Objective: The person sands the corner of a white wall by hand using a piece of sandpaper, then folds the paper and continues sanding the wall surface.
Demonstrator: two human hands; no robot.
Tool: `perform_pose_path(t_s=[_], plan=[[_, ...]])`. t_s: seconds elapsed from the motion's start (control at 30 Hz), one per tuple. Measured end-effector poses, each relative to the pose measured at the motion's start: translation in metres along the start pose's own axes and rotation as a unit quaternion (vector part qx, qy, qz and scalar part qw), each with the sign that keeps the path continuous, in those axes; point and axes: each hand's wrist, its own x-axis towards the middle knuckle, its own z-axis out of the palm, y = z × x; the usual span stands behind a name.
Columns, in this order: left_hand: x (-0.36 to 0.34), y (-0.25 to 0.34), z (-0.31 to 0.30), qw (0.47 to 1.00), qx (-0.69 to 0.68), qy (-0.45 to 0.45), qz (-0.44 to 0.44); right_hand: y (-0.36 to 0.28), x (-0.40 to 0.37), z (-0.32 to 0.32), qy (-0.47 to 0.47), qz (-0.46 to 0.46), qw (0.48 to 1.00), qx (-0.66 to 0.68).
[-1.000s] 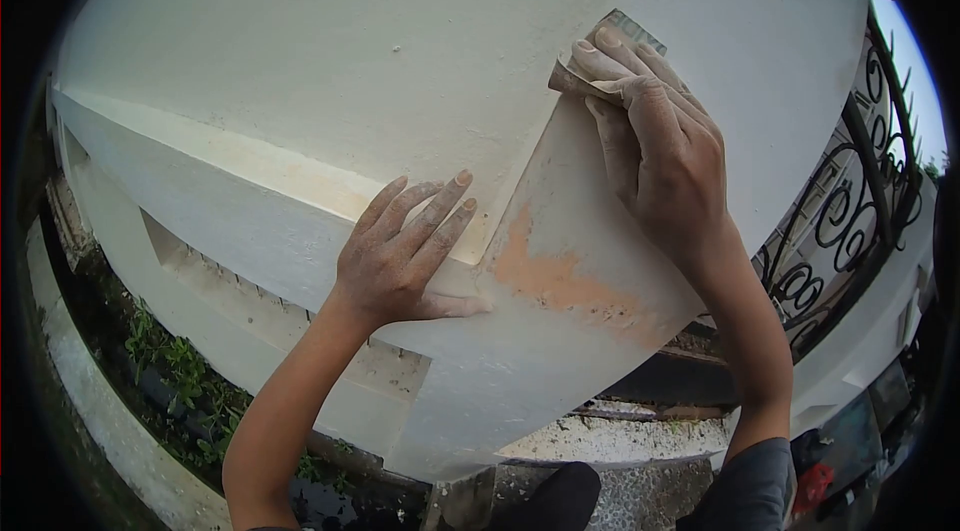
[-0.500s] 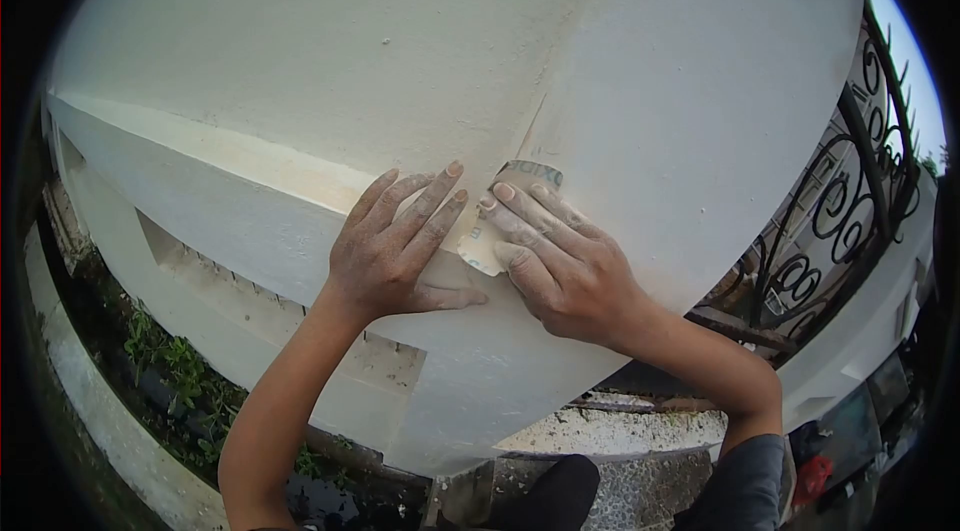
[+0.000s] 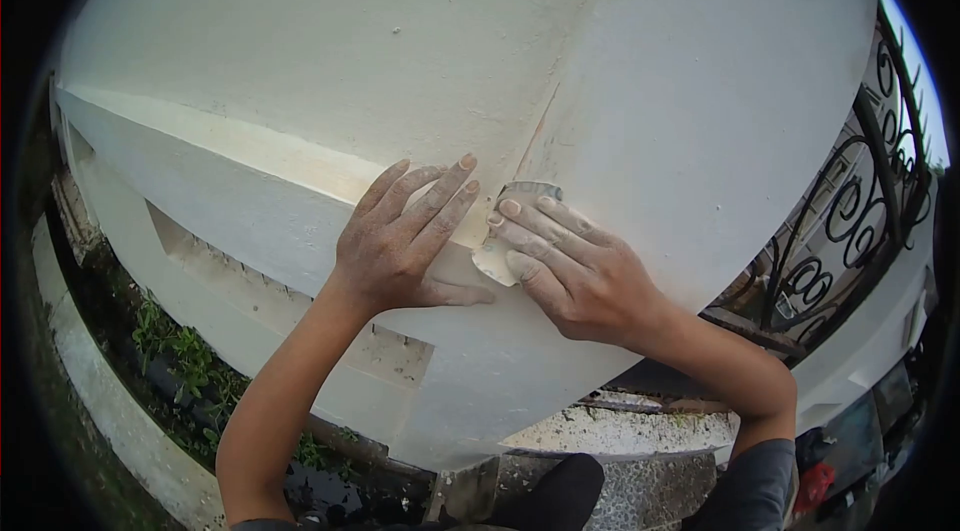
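My right hand (image 3: 585, 271) presses a piece of sandpaper (image 3: 493, 263) against the corner of a white wall (image 3: 700, 101). Printed backing shows at the paper's upper edge and below my fingertips; the rest of it is under my fingers. Just above the paper, a thin crack (image 3: 540, 126) runs up along the corner line. To the left, my left hand (image 3: 395, 246) rests on the wall and its ledge with fingers spread, holding nothing. Pale dust coats the fingers of both hands.
A black wrought-iron fence (image 3: 850, 191) stands at the right. Green plants (image 3: 190, 361) grow in a wet ditch at lower left, beside a concrete kerb (image 3: 130, 401). A red item (image 3: 815, 486) lies at lower right.
My right hand and the sandpaper have slid a little down along the corner, baring more of the crack. My left hand keeps nearly the same place. The camera view has shifted slightly.
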Motion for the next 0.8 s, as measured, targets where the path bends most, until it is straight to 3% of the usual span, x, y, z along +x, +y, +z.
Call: perform_pose_path(t_s=[0.03, 0.13, 0.2, 0.27, 0.33, 0.4, 0.43, 0.5, 0.6, 0.67, 0.73, 0.77, 0.8], plan=[[-0.002, 0.001, 0.000, 1.000, -0.006, 0.003, -0.003, 0.019, 0.015, -0.010, 0.055, 0.009, 0.997, -0.062], [-0.003, 0.001, 0.001, 1.000, -0.008, 0.000, -0.010, 0.015, 0.021, -0.009, 0.091, 0.049, 0.989, -0.106], [-0.004, 0.000, 0.001, 1.000, -0.013, -0.009, -0.012, -0.031, -0.011, 0.014, -0.043, 0.027, 0.999, 0.015], [-0.004, 0.000, 0.001, 1.000, -0.011, -0.015, -0.012, -0.057, -0.040, 0.032, -0.124, -0.059, 0.988, 0.065], [-0.004, 0.000, 0.001, 1.000, -0.006, -0.018, -0.010, -0.032, -0.022, 0.014, -0.095, -0.059, 0.992, 0.053], [-0.005, -0.001, 0.003, 1.000, -0.012, 0.006, -0.007, 0.013, 0.012, -0.008, 0.042, 0.023, 0.996, -0.076], [-0.005, 0.000, 0.004, 1.000, -0.019, 0.018, -0.006, 0.011, 0.017, -0.017, 0.050, 0.134, 0.990, -0.005], [-0.004, 0.001, 0.005, 1.000, -0.022, 0.018, -0.009, 0.009, 0.017, -0.006, 0.086, 0.063, 0.988, -0.116], [-0.005, -0.001, 0.002, 1.000, -0.020, 0.001, -0.007, -0.055, -0.030, 0.027, -0.103, -0.015, 0.993, 0.063], [-0.005, -0.001, 0.000, 1.000, -0.017, -0.008, -0.002, -0.051, -0.040, 0.030, -0.132, -0.062, 0.984, 0.098], [-0.005, -0.001, 0.001, 1.000, -0.012, -0.003, 0.001, -0.024, -0.006, 0.003, -0.070, -0.004, 0.997, 0.023], [-0.006, 0.000, 0.002, 1.000, -0.017, -0.003, -0.002, 0.001, 0.008, -0.004, 0.023, 0.014, 0.998, -0.060], [-0.006, 0.000, 0.002, 1.000, -0.022, -0.002, -0.005, 0.011, 0.003, 0.001, 0.035, 0.003, 0.996, -0.083]])
